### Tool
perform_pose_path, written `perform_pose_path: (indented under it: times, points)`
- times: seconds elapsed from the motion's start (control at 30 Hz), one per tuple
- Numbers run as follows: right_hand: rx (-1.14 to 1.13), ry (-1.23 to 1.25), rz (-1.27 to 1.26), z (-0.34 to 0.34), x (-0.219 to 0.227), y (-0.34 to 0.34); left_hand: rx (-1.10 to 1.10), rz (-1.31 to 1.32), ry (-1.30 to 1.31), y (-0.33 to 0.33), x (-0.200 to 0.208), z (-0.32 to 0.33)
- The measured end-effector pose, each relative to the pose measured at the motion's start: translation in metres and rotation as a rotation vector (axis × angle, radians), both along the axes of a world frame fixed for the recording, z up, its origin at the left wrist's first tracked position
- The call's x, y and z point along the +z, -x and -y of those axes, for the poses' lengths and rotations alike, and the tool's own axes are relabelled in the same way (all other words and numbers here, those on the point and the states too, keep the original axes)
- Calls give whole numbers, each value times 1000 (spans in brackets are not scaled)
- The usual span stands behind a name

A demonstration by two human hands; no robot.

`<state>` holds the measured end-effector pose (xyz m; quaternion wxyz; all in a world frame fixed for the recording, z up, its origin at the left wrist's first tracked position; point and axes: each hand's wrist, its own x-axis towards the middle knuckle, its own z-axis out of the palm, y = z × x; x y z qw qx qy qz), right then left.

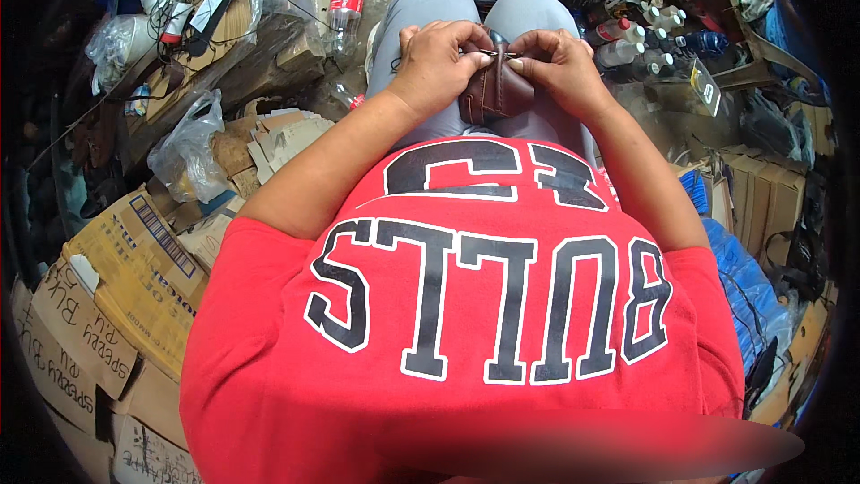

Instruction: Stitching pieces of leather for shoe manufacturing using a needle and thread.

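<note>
A brown leather shoe upper (506, 97), with a raised seam down its middle and stitching on its left side, rests between my thighs on grey trousers (432, 13). My left hand (437, 63) is closed at its upper left edge, thumb and forefinger pinched together. From the other side my right hand (563, 70) pinches at the upper right edge, close to the seam. Something thin and dark, like a thread or needle, shows between the fingertips; I cannot make out which. The fingers cover the top of the leather in part.
Clear bottles with red caps (618, 29) stand in a group at the right, and a red-labelled bottle (346, 9) stands beyond my left knee. Flattened cardboard boxes (134, 260) and a plastic bag (193, 148) lie at the left. Blue plastic sheeting (739, 278) lies at the right.
</note>
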<state>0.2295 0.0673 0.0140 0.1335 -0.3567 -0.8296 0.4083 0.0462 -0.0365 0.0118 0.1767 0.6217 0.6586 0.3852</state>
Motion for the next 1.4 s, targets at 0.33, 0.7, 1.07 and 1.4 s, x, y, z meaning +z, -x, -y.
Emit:
perform_pose_path:
  times: [0.33, 0.7, 1.07, 1.4]
  points:
    - [106, 12, -35, -8, 20, 3, -110, 249, 130, 8, 12, -4]
    - [33, 71, -194, -29, 24, -8, -67, 442, 71, 17, 4, 6]
    - [261, -167, 110, -35, 29, -11, -142, 216, 173, 26, 12, 8]
    - [176, -28, -159, -35, 32, -6, -199, 89, 119, 27, 10, 7]
